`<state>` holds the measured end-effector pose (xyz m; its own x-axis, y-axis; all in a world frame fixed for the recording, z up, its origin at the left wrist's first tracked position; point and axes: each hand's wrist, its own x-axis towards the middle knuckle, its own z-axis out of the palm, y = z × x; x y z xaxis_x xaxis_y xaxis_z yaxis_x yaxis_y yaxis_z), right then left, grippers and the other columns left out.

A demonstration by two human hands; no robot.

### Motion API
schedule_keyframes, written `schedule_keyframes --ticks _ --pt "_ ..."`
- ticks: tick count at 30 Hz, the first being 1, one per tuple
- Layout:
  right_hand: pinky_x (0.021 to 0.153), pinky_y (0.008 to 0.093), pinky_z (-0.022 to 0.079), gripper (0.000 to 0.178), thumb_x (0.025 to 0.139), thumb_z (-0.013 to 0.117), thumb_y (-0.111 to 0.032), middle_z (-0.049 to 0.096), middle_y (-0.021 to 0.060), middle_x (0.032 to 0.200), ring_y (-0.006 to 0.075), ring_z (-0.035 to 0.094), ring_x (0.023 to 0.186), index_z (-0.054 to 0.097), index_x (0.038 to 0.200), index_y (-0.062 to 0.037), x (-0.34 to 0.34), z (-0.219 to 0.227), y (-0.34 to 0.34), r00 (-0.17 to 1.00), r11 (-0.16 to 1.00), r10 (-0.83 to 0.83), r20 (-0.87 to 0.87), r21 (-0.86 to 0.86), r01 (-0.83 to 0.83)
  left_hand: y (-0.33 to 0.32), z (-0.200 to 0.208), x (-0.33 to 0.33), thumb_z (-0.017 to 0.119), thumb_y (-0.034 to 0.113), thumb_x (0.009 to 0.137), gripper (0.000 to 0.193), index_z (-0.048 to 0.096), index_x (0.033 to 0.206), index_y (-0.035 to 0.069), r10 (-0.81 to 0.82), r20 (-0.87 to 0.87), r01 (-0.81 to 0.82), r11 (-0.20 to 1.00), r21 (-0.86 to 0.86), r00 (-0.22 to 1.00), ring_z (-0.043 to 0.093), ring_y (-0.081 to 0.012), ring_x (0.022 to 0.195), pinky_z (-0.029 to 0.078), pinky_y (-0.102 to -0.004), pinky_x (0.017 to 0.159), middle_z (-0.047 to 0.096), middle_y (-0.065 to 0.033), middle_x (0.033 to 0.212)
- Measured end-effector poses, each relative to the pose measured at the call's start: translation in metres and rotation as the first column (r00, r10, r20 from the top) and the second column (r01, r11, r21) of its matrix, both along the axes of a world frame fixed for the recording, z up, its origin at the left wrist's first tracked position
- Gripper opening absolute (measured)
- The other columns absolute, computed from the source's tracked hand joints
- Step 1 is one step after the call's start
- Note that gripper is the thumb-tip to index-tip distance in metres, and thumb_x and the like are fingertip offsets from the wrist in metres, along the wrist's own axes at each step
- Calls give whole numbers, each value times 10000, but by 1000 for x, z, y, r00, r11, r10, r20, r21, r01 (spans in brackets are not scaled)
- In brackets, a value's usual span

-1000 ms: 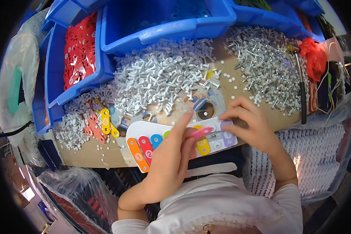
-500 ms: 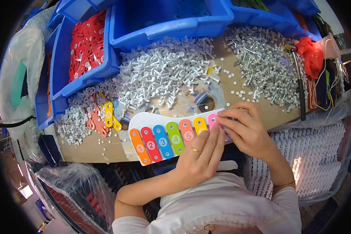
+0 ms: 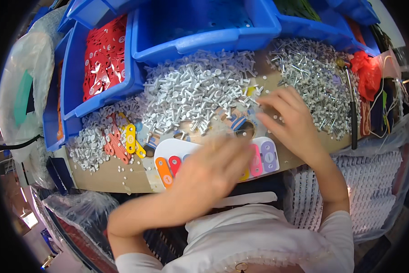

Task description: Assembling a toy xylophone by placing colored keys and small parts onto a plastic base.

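Observation:
A white toy xylophone board (image 3: 176, 146) with coloured bars lies at the table's near edge. Its orange bar (image 3: 163, 172), pink bar (image 3: 256, 160) and purple bar (image 3: 269, 155) show, while my left hand (image 3: 209, 168) hides most of the middle ones. That hand is smeared by motion above the board, its fingers unclear. Beyond the board's right end, my right hand (image 3: 288, 120) is raised with thumb and fingers apart and nothing visible in it. It is near the right edge of a heap of white plastic pins (image 3: 191, 91).
Blue bins (image 3: 204, 43) line the back, one with red bars (image 3: 105, 59). Metal pins (image 3: 304, 68) are heaped at right beside a black-handled tool (image 3: 353, 116). White washers (image 3: 88, 148) and loose yellow bars (image 3: 131, 139) lie left. A white slatted crate (image 3: 368, 186) stands right.
Both hands have come off the board's right end. My left hand has swept left over the bars; my right has lifted away toward the pins. The purple bar now shows fully.

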<state>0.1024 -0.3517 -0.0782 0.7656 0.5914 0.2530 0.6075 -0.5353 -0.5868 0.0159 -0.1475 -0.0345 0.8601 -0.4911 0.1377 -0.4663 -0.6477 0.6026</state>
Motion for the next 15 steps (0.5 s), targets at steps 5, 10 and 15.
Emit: schedule_keyframes --ticks 5,10,15 --pt "732 386 487 151 827 673 -62 583 145 921 329 597 836 620 955 0 6 -16 3 991 981 -132 34 -139 135 -7 -53 76 612 90 682 277 637 941 -6 -281 237 209 934 289 930 580 -279 956 509 -337 822 593 -111 975" --pt "737 347 517 128 838 655 -6 621 125 976 276 652 861 632 964 9 -3 -2 -5 934 940 -339 -118 -87 330 -2 -47 89 634 52 681 164 626 838 5 -290 324 225 948 225 900 591 -286 900 516 -335 789 573 -108 893" --pt "744 289 533 164 816 643 80 644 102 970 207 665 888 676 959 6 -23 28 18 954 952 -220 -203 168 255 39 -4 37 669 -99 793 209 674 988 -22 305 15 -286 908 -308 952 675 -269 892 545 -298 768 648 -161 997"
